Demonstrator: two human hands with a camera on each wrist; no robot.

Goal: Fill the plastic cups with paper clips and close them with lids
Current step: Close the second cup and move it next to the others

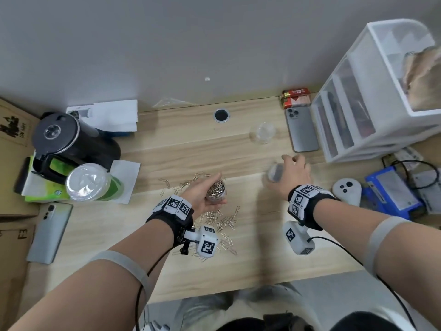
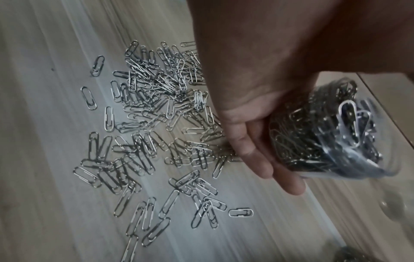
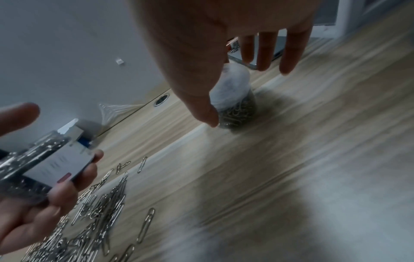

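Observation:
My left hand [image 1: 198,195] grips a clear plastic cup [image 1: 216,191] packed with paper clips, with no lid on it, and holds it above the desk. The same cup [image 2: 325,134] tilts in the left wrist view, with fingers [image 2: 264,159] curled under it. Loose paper clips [image 1: 223,222] lie scattered below and around it. My right hand [image 1: 293,174] hovers with straight, spread fingers [image 3: 291,53] over a second, clip-filled cup [image 3: 237,106] that stands on the desk with a lid on it. The thumb is beside that cup; whether it touches is unclear. A third, empty clear cup [image 1: 262,132] stands farther back.
At the left stand a black kettle [image 1: 59,139] and a large lidded drink cup [image 1: 88,182], with a phone [image 1: 50,232] near them. On the right are another phone [image 1: 301,130], a white drawer unit [image 1: 372,96], a white controller [image 1: 347,189] and a blue box [image 1: 391,187]. A cable hole [image 1: 221,115] is at the back.

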